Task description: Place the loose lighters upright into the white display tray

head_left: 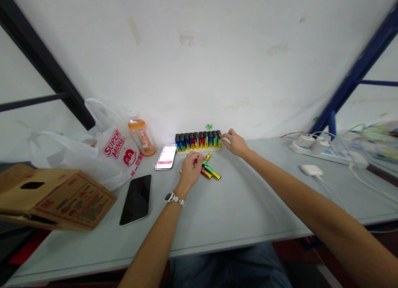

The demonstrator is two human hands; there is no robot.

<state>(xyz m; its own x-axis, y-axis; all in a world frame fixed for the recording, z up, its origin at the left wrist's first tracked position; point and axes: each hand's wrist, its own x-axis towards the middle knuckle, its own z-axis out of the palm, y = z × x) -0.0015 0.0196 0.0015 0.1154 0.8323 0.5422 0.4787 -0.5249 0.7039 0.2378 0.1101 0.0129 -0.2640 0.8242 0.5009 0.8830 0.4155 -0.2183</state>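
On tabletop (245, 205) near phone (170, 156), left hand (190, 169) partly hides lighters (213, 172); its and right hand's (235, 143) grip unclear.

1. Grey table (242, 215).
2. Left: a box (74, 201), a bag (116, 157) and a bottle (142, 137).
3. Beside the bag, a dark phone (136, 199); farther back, a lit phone (167, 157).
4. Middle: a white tray (207, 149) of upright lighters (202, 140); loose lighters (213, 172) crossed in front.
5. Right: a power strip (342, 156), a charger (311, 170) nearby.

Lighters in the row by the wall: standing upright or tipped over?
Upright: the row of lighters shows black tops above coloured bodies, packed side by side, unlike the loose lighters lying on the desk.
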